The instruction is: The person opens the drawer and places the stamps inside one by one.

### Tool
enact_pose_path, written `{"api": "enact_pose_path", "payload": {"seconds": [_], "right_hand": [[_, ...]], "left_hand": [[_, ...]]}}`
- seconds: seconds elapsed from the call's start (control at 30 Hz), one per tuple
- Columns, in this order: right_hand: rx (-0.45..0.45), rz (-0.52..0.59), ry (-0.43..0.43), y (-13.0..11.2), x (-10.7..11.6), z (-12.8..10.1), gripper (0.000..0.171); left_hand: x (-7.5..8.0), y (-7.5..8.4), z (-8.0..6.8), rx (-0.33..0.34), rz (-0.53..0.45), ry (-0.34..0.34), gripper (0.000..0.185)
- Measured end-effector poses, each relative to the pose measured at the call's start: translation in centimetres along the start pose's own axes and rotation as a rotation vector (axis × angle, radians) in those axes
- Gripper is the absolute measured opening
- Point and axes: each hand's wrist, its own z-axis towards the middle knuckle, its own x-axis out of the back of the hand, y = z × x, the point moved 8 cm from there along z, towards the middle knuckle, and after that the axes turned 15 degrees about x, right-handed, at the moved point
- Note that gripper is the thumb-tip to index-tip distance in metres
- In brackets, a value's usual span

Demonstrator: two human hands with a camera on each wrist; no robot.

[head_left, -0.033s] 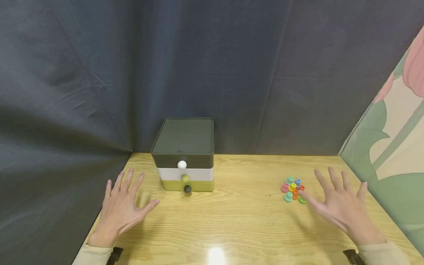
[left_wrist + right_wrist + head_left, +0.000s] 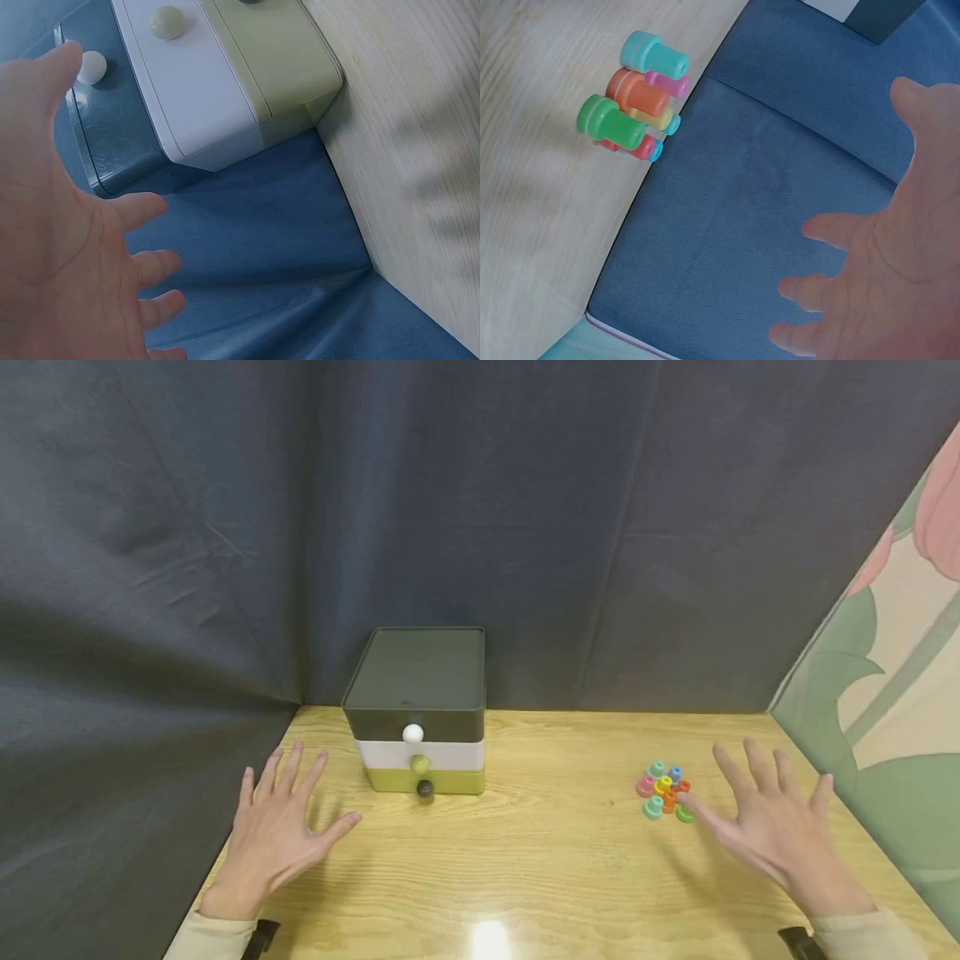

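Observation:
My left hand is held above the table with fingers spread, holding nothing. Just beyond its thumb stands a small three-drawer box, dark green over white over lime green. Its round knobs are white, green and black, and all the drawers are pushed in. On the other side, my right hand hovers with fingers spread and nothing in it. Close by its thumb in the head view is a cluster of small coloured plastic pieces, each a narrow stem on a wide round base, including a green one.
The pale wooden table spans the front. A dark blue-grey cloth hangs behind it and down the left side. At the right edge rises a panel with a pink and green flower pattern.

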Motion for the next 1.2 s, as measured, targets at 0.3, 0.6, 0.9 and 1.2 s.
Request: {"api": "enact_pose_path", "payload": {"seconds": [0.3, 0.6, 0.9, 1.2], "right_hand": [[-0.001, 0.004, 0.015, -0.1, 0.0, 0.1, 0.092], [0.009, 0.01, -0.008, -0.5, -0.2, 0.6, 0.095], [0.026, 0.003, 0.01, -0.8, -0.6, 0.6, 0.094], [0.033, 0.012, 0.014, -0.9, -1.0, 0.6, 0.093]], "left_hand": [[-0.1, 0.0, 0.0, -0.003, -0.004, 0.005, 0.1], [-0.5, 0.0, 0.1, 0.007, -0.004, -0.013, 0.101], [-0.9, 0.0, 0.3, 0.016, -0.005, -0.029, 0.102], [-1.1, 0.2, 0.3, 0.039, -0.03, 0.006, 0.1]]}}
